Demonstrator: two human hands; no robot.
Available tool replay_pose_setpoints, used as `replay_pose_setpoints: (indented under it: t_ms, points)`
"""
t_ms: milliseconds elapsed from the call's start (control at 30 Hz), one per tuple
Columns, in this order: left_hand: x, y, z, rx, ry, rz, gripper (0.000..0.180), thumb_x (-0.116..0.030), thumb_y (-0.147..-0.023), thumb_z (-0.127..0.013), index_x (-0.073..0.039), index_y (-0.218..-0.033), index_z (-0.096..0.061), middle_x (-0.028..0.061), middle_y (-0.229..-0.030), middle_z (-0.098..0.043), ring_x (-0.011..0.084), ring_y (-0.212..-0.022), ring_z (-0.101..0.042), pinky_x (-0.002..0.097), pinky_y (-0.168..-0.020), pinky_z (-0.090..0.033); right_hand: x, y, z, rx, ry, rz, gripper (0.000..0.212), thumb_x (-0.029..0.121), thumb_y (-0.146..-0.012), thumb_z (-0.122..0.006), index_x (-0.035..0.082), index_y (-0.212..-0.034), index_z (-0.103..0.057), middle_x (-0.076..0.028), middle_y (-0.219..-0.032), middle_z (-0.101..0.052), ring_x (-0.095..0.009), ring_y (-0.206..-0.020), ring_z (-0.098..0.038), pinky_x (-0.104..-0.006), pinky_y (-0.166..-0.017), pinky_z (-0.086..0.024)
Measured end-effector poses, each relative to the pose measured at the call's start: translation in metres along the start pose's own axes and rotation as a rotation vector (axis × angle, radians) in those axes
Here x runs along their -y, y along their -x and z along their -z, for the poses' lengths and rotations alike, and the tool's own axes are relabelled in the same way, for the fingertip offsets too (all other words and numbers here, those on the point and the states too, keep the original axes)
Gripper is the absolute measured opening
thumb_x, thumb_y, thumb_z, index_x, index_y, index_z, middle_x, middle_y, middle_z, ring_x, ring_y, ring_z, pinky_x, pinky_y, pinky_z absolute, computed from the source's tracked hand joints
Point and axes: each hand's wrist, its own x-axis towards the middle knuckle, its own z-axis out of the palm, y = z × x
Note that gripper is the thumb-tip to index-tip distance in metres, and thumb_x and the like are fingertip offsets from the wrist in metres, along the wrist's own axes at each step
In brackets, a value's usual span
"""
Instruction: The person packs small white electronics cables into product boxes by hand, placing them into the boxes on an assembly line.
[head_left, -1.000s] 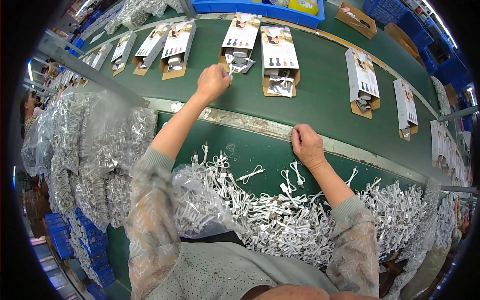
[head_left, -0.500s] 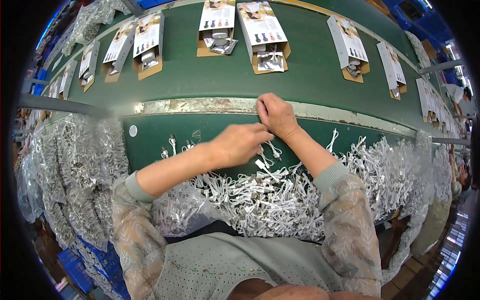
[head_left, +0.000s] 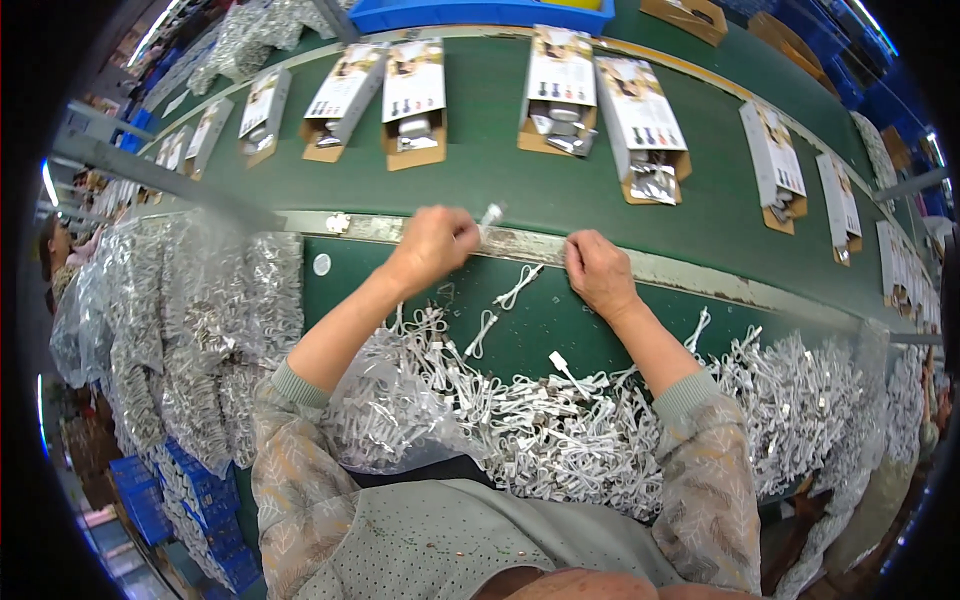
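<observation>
My left hand (head_left: 432, 248) is closed over the metal rail, pinching one end of a short white USB cable (head_left: 491, 218), which is smeared by motion. My right hand (head_left: 601, 272) rests at the rail's near edge with its fingers curled; whatever it may hold is hidden. Between the hands, on the green work surface, lies a bundled white cable (head_left: 517, 288), and another bundle (head_left: 481, 335) sits closer to me. A large heap of white cables (head_left: 570, 440) spreads in front of my body, with one white plug (head_left: 559, 361) sticking out at its far edge.
Beyond the metal rail (head_left: 700, 277), a green conveyor belt (head_left: 480, 160) carries several open printed boxes, including one box (head_left: 414, 90) with a white device and silver pouch inside. Clear bags of cables (head_left: 190, 330) stand at left. A blue tray (head_left: 480, 14) lies at the far side.
My hands have come apart: the left has moved left and away with a cable, while the right stays near the rail. The view has shifted, so boxes appear further right and lower.
</observation>
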Motion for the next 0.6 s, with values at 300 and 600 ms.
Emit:
replay_pose_setpoints:
  t_ms: [300,600]
  points:
    - [0.040,-0.103,0.004,-0.425,-0.275,0.219,0.023,-0.023,-0.077,-0.061,-0.004,-0.088,-0.069,0.0220,-0.084,-0.065,0.0398,-0.083,-0.063,0.0467,-0.076,-0.049,0.008,0.001,-0.007,0.014,0.001,-0.015,0.008,0.004,-0.079,-0.060,0.005,-0.082,-0.052,-0.012,-0.074,-0.057,-0.029,-0.068,-0.060,-0.0370,-0.059,-0.050]
    - [-0.029,0.002,-0.006,0.237,-0.301,-0.100,0.028,-0.030,-0.079,-0.064,-0.003,-0.081,-0.063,0.0194,-0.084,-0.065,0.0352,-0.082,-0.064,0.0450,-0.071,-0.051,0.008,-0.012,-0.018,-0.019,-0.007,0.004,0.006,0.003,-0.079,-0.060,0.004,-0.082,-0.055,-0.013,-0.073,-0.058,-0.030,-0.064,-0.060,-0.0363,-0.057,-0.049]
